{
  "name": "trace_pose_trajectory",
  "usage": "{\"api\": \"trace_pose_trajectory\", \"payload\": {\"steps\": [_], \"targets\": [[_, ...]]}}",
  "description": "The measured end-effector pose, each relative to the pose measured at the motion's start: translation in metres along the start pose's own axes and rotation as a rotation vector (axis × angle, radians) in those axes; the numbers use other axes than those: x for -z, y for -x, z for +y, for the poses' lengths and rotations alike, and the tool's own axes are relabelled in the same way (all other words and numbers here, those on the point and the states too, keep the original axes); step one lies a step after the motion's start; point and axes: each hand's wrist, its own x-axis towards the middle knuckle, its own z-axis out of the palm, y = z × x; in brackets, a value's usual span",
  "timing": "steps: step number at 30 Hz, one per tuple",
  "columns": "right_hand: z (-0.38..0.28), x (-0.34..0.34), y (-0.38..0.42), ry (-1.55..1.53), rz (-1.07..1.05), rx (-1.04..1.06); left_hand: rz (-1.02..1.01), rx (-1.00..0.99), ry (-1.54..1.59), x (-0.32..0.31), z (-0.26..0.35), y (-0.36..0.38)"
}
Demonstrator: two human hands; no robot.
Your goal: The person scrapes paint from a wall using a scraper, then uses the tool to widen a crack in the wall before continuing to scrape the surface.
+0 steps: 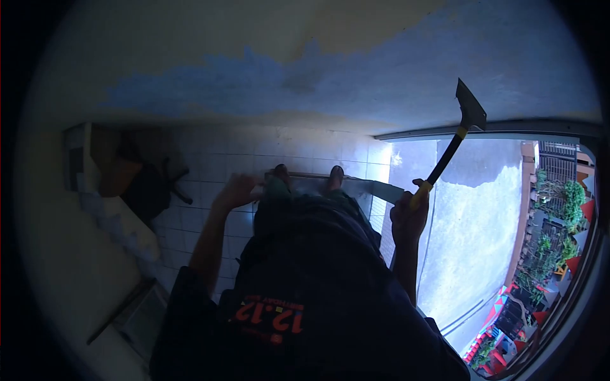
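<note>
The left hand [236,190] rests with loose, spread fingers on the end of a metal bar [305,175] beside the feet, while the right hand [410,213] is wrapped tight round the yellow-and-black handle of a scraper [457,136], its dark blade angled up toward the blue-patched wall [318,82]

A dark metal scraper blade on a yellow-and-black, plastic-looking handle [452,143] has a matt finish, gripped in the right hand [410,213]. The wall [356,70] carries patchy, rough blue paint over pale, chalky plaster. Below, glossy white ceramic floor tiles [216,152] catch the light beside soft dark cloth shorts [305,209].
</note>
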Motion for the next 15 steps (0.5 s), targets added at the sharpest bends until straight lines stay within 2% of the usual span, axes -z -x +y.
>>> {"api": "trace_pose_trajectory", "payload": {"steps": [2,4,6,7,8,9,10,12,14,15], "targets": [[-0.011,0.002,0.003,-0.174,-0.046,-0.057,0.427,-0.082,0.407,0.043,0.045,0.015],[-0.004,0.006,-0.002,-0.209,-0.063,-0.076,0.562,-0.216,0.643,0.092,0.106,0.029],[-0.007,0.010,-0.008,-0.235,-0.098,-0.092,0.666,-0.688,1.170,0.120,0.163,0.043],[-0.010,0.011,-0.009,-0.236,-0.100,-0.116,0.685,-0.884,1.275,0.140,0.203,0.059],[-0.011,0.013,-0.010,-0.231,-0.098,-0.146,0.716,-1.048,1.163,0.161,0.237,0.079],[-0.014,0.017,-0.011,-0.195,-0.140,-0.139,0.726,-1.515,0.912,0.177,0.250,0.077],[-0.016,0.019,-0.012,-0.191,-0.150,-0.147,0.739,-1.506,0.909,0.185,0.269,0.074],[-0.020,0.021,-0.019,-0.171,-0.185,-0.142,0.910,-1.440,0.734,0.203,0.294,0.070],[0.015,0.066,-0.041,0.857,-0.167,0.477,1.076,-1.448,0.561,0.219,0.338,0.068],[-0.017,0.045,-0.019,0.191,-0.158,-0.020,1.150,-1.443,0.475,0.199,0.348,0.105]]}}
